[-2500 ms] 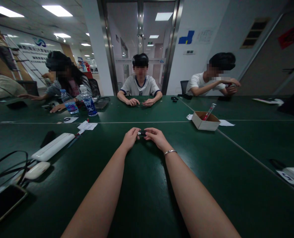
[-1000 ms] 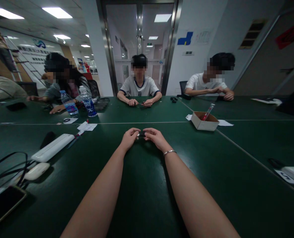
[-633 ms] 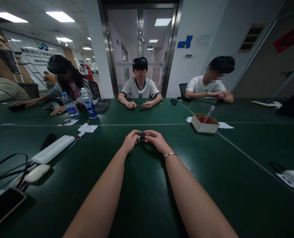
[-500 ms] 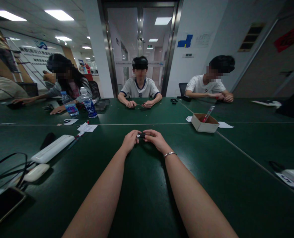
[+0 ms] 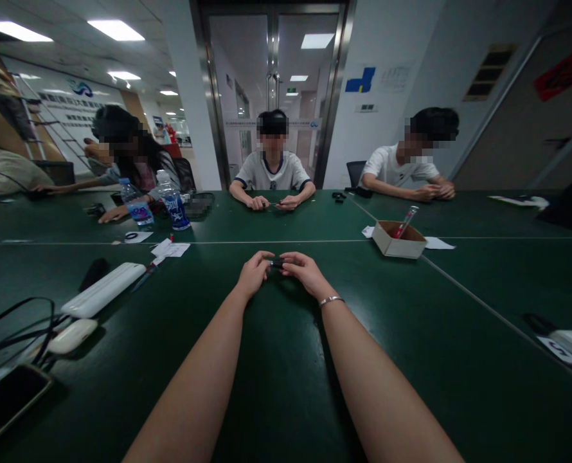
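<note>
A small black piece with a silvery end (image 5: 277,263) spans the gap between my two hands, just above the green table (image 5: 286,360). My left hand (image 5: 254,275) has its fingers closed round the silvery end on the left. With thumb and fingers pinched, my right hand (image 5: 304,270) grips the black part; a silver bracelet (image 5: 331,300) circles that wrist. Fingers cover much of the piece, so its exact kind cannot be made out.
On the right stands an open cardboard box (image 5: 398,243) with a red-and-clear tube (image 5: 405,223) in it. Two bottles (image 5: 173,202), paper slips (image 5: 170,248), a white power bank (image 5: 103,289), cables and a phone (image 5: 11,411) lie leftward. Three people sit across the table.
My hands stay in nearly the same place. The fingers of my left hand have shifted slightly on the silvery end.
</note>
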